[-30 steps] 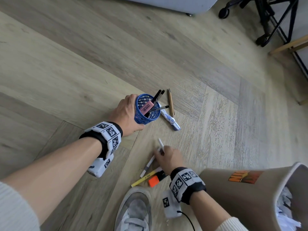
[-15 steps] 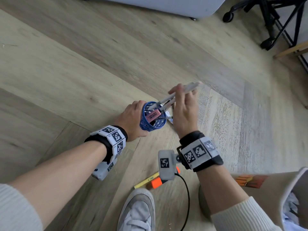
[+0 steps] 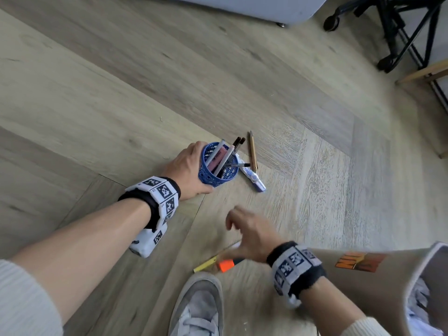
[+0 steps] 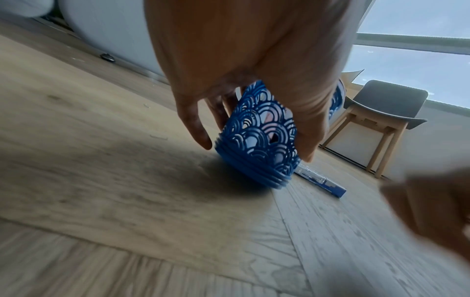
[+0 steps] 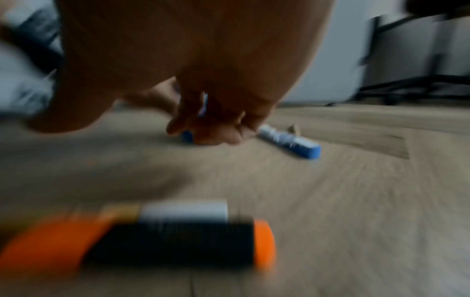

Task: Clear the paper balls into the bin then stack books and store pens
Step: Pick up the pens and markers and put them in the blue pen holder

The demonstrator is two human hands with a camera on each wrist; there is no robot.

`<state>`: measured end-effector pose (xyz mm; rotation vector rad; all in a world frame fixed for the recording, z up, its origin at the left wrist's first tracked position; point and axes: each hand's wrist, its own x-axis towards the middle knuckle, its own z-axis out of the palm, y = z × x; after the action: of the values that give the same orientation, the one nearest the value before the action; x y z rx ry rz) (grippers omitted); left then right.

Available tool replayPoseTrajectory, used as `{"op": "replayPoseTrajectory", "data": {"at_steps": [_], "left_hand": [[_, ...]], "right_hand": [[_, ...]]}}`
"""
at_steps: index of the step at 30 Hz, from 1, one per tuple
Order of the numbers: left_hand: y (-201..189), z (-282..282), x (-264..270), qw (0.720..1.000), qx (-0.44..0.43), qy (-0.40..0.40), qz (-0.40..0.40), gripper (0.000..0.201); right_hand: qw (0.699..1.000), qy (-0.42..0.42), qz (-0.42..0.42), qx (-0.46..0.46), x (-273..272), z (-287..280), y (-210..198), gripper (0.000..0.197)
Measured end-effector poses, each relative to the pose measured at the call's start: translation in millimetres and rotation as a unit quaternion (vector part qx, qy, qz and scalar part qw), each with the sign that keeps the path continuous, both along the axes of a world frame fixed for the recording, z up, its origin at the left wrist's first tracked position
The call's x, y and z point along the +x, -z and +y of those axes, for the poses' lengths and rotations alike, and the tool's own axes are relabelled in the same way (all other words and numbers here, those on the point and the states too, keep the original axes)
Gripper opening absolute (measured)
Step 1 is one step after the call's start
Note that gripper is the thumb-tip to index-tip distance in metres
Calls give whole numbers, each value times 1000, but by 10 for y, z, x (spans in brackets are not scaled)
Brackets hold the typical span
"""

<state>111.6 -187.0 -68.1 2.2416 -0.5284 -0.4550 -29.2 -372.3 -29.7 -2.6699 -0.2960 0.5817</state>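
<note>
My left hand (image 3: 186, 166) grips the blue lattice pen cup (image 3: 218, 177), which stands tilted on the wood floor; the left wrist view shows fingers and thumb round the cup (image 4: 262, 136). Several pens and a pink eraser stick out of it. My right hand (image 3: 247, 229) hovers empty, fingers loosely curled, just above an orange-and-black highlighter (image 3: 226, 265) and a yellow pencil (image 3: 207, 263). The highlighter (image 5: 165, 241) is blurred in the right wrist view. A blue-and-white pen (image 3: 253, 179) and a brown pencil (image 3: 253, 151) lie right of the cup.
A tan bin (image 3: 363, 287) holding crumpled paper (image 3: 421, 309) stands at the lower right. My grey shoe (image 3: 198, 309) is at the bottom. Black chair legs (image 3: 397, 32) and a wooden frame (image 3: 426, 71) stand at the far right, and a grey cabinet base (image 3: 254, 6) at the top.
My right hand lifted a white pen from the floor, put it in the cup, and came back down empty over the highlighter. My left hand kept hold of the cup.
</note>
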Motion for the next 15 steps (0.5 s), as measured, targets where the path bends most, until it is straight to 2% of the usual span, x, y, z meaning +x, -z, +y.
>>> {"op": "replayPoseTrajectory", "data": {"at_steps": [1, 2, 3, 5, 8, 13, 15], "left_hand": [[-1, 2, -3, 1000, -2, 0, -2, 92], [3, 5, -7, 1000, -4, -1, -2, 92], [4, 5, -16, 1000, -5, -2, -3, 92], [12, 4, -27, 1000, -9, -3, -7, 92], [10, 6, -26, 1000, -13, 0, -7, 93], [-6, 61, 29, 1000, -8, -18, -10, 93], [-15, 107, 61, 999, -14, -37, -5, 92]], "right_hand": [[994, -71, 60, -62, -127, -41, 100, 74], [982, -120, 85, -118, -235, -88, 188, 80], [974, -143, 88, -153, -323, -132, 251, 80], [973, -137, 58, -175, -405, -191, 302, 67], [979, -86, 36, -180, -344, -223, 309, 49], [993, 72, 42, -78, -93, -212, 242, 23], [985, 169, -11, -16, -7, -277, 206, 14]]}}
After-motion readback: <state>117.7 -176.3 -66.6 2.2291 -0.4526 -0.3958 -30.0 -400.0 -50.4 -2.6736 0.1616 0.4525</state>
